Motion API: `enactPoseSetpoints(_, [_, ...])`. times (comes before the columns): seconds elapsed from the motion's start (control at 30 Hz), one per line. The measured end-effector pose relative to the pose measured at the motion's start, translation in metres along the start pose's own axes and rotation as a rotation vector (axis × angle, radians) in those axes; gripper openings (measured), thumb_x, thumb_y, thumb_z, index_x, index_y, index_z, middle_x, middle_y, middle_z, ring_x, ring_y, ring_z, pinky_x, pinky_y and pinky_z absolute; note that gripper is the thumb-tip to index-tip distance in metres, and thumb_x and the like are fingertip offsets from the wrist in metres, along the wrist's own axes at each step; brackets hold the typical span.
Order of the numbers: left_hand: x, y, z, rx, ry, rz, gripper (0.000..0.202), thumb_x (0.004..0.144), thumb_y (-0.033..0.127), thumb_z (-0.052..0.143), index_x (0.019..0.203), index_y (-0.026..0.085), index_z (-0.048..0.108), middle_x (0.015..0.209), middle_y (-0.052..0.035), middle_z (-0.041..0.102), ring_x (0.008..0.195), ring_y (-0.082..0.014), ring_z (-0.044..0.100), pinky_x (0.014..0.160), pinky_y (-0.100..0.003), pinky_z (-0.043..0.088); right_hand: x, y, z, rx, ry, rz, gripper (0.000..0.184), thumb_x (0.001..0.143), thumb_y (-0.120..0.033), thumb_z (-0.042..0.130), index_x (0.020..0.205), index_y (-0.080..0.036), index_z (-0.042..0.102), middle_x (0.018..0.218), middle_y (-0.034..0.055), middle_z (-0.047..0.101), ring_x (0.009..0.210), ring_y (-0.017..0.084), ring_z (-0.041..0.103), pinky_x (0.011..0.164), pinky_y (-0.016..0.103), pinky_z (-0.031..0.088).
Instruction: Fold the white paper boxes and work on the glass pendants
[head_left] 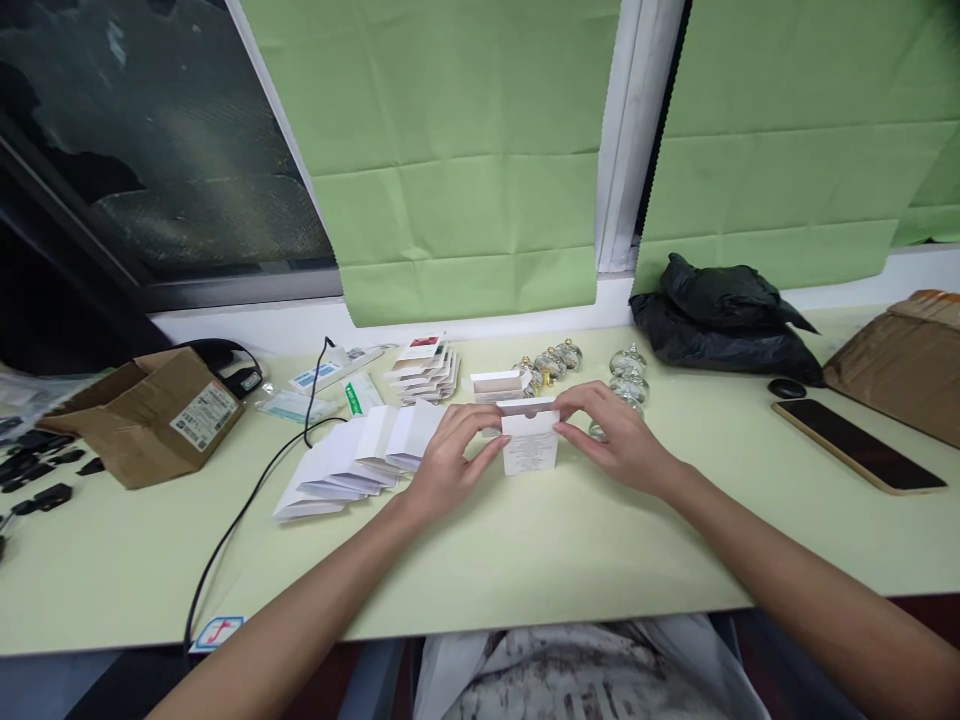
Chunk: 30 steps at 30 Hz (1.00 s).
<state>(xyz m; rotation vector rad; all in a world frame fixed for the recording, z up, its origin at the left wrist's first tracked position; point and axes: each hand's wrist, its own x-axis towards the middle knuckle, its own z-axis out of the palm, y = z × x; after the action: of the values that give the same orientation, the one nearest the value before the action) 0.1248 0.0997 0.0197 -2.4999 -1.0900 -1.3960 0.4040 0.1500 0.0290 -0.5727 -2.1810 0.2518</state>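
Observation:
A small white cardboard box (530,445) stands on the pale green table (525,560), its top flap half closed. My left hand (448,462) pinches its left side and my right hand (616,440) pinches its right top corner. To the left lies a fanned row of flat white box blanks (360,460). Behind the box sit another small white box (496,385) and several small glass ornaments (553,362) with gold caps.
An open brown carton (154,412) is at the left, with a black cable (247,505) running across the table. A stack of printed cards (426,368) lies at the back. A black bag (724,315), a phone (855,445) and a brown parcel (904,365) are at the right.

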Motion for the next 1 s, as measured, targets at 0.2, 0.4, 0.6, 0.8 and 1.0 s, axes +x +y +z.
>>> enactPoseSetpoints(0.2, [0.001, -0.002, -0.001, -0.006, 0.003, 0.012, 0.02, 0.099, 0.018, 0.069, 0.117, 0.025, 0.068, 0.118, -0.0077, 0.075, 0.112, -0.0239, 0.069, 0.095, -0.042, 0.051, 0.002, -0.002, 0.0, 0.001, -0.019, 0.011, 0.031, 0.106, -0.029, 0.057, 0.136, -0.033, 0.058, 0.12, 0.0093, 0.072, 0.121, 0.033, 0.06, 0.097, 0.053, 0.056])
enactPoseSetpoints(0.4, [0.001, -0.002, 0.0, -0.02, 0.001, -0.013, 0.018, 0.099, 0.017, 0.068, 0.115, 0.025, 0.068, 0.117, -0.0081, 0.073, 0.113, -0.0237, 0.067, 0.096, -0.043, 0.052, 0.001, -0.003, 0.001, -0.014, -0.037, 0.021, 0.03, 0.106, -0.028, 0.056, 0.136, -0.031, 0.056, 0.124, 0.0097, 0.071, 0.12, 0.032, 0.06, 0.096, 0.052, 0.056])
enactPoseSetpoints(0.6, [-0.005, 0.0, 0.008, -0.086, 0.052, -0.049, 0.03, 0.098, 0.016, 0.068, 0.126, 0.027, 0.065, 0.123, -0.01, 0.065, 0.116, -0.0231, 0.063, 0.086, -0.037, 0.058, 0.0, -0.001, 0.006, -0.028, 0.013, -0.038, 0.03, 0.105, -0.028, 0.058, 0.136, -0.029, 0.055, 0.127, 0.0098, 0.07, 0.121, 0.032, 0.06, 0.1, 0.052, 0.054])
enactPoseSetpoints(0.8, [-0.004, 0.003, 0.01, -0.13, 0.086, -0.139, 0.036, 0.096, 0.021, 0.072, 0.13, 0.027, 0.06, 0.127, -0.0103, 0.058, 0.114, -0.0219, 0.061, 0.083, -0.036, 0.061, 0.0, -0.002, 0.006, -0.027, 0.065, -0.008, 0.031, 0.104, -0.026, 0.06, 0.135, -0.03, 0.056, 0.127, 0.0097, 0.066, 0.123, 0.031, 0.06, 0.103, 0.051, 0.052])
enactPoseSetpoints(1.0, [-0.003, 0.002, 0.01, -0.198, 0.123, -0.187, 0.046, 0.094, 0.025, 0.076, 0.134, 0.027, 0.053, 0.133, -0.0104, 0.053, 0.111, -0.0204, 0.062, 0.083, -0.034, 0.061, 0.0, -0.004, 0.008, -0.018, 0.08, 0.034, 0.032, 0.104, -0.025, 0.059, 0.136, -0.03, 0.056, 0.128, 0.011, 0.059, 0.125, 0.029, 0.058, 0.103, 0.049, 0.054])
